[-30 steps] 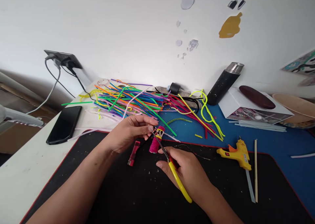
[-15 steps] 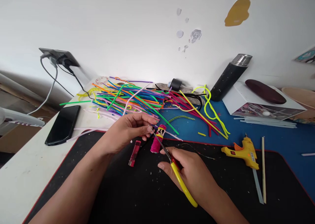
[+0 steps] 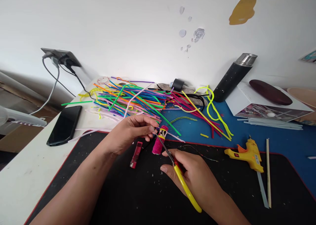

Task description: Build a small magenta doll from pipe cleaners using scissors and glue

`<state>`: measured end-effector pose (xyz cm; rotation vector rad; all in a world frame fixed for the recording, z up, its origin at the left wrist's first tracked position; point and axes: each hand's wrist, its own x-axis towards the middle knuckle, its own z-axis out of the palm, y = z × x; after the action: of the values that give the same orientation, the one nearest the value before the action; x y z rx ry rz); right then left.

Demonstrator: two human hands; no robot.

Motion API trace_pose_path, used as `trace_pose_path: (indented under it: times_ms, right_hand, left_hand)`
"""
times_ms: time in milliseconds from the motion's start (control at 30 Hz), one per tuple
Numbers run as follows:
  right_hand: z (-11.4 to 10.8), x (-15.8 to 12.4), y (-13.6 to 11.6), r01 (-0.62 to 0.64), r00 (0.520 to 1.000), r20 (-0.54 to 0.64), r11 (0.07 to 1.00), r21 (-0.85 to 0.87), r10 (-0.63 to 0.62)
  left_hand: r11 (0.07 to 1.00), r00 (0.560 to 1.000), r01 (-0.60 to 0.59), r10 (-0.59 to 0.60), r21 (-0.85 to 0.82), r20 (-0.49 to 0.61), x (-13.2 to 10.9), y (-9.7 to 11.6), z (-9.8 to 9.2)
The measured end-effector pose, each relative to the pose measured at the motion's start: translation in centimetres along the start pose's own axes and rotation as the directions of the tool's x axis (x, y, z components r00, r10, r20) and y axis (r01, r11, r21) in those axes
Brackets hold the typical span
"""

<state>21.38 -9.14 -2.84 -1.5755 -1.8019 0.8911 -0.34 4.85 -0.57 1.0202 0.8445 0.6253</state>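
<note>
My left hand (image 3: 134, 131) is pinched shut, thumb against forefinger, on something too small to make out. My right hand (image 3: 195, 172) grips long-nose pliers (image 3: 184, 182) with yellow-and-red handles. Their slim metal jaws reach up to my left fingertips. Just behind the jaws, a pink fuzzy figure (image 3: 157, 146) with a yellow band and a black-and-white patch lies on the black mat (image 3: 130, 195). A pink translucent lighter (image 3: 136, 154) rests on the mat below my left hand.
Many coloured pipe cleaners (image 3: 133, 99) are heaped at the back. A yellow glue gun (image 3: 250, 155) and a wooden stick (image 3: 269, 174) lie at right. A black phone (image 3: 64, 125) is at left; a black flask (image 3: 234, 76) leans by a white box (image 3: 239, 101).
The whole view has shifted slightly, so things appear a little further right. Both hands hold nearly the same pose, with the pliers' tip still at my left fingertips.
</note>
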Motion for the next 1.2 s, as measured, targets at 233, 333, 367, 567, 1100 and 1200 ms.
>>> trace_pose_path:
  times_ms: [233, 333, 367, 567, 1100, 1200]
  right_hand:
    - [-0.06, 0.16, -0.02, -0.003, 1.000, 0.006, 1.000, -0.016, 0.003]
    - [-0.01, 0.21, 0.02, -0.002, 1.000, 0.010, 1.000, -0.016, 0.003]
    - [0.02, 0.22, 0.05, -0.003, 1.000, 0.011, 1.000, -0.016, 0.003]
    - [0.14, 0.13, 0.15, -0.004, 1.000, 0.017, 1.000, -0.029, 0.005]
    - [-0.44, 0.22, -0.42, -0.068, 0.994, 0.092, 0.998, 0.010, 0.066]
    - [-0.51, 0.24, -0.52, -0.082, 0.991, 0.109, 0.996, 0.017, 0.079]
  left_hand:
    - [1.000, 1.000, -0.002, 0.003, -0.026, 0.020, 0.05, 0.01, 0.08]
    - [1.000, 1.000, -0.008, 0.008, -0.028, 0.016, 0.01, 0.03, 0.20]
    - [1.000, 1.000, -0.011, 0.011, -0.028, 0.015, 0.01, 0.02, 0.23]
    - [0.999, 1.000, -0.007, 0.007, -0.035, 0.018, 0.16, -0.18, 0.19]
    - [0.993, 0.998, 0.012, -0.005, -0.119, 0.057, 0.26, -0.24, 0.23]
    - [0.994, 0.999, 0.004, 0.002, -0.109, 0.050, 0.31, -0.40, 0.16]
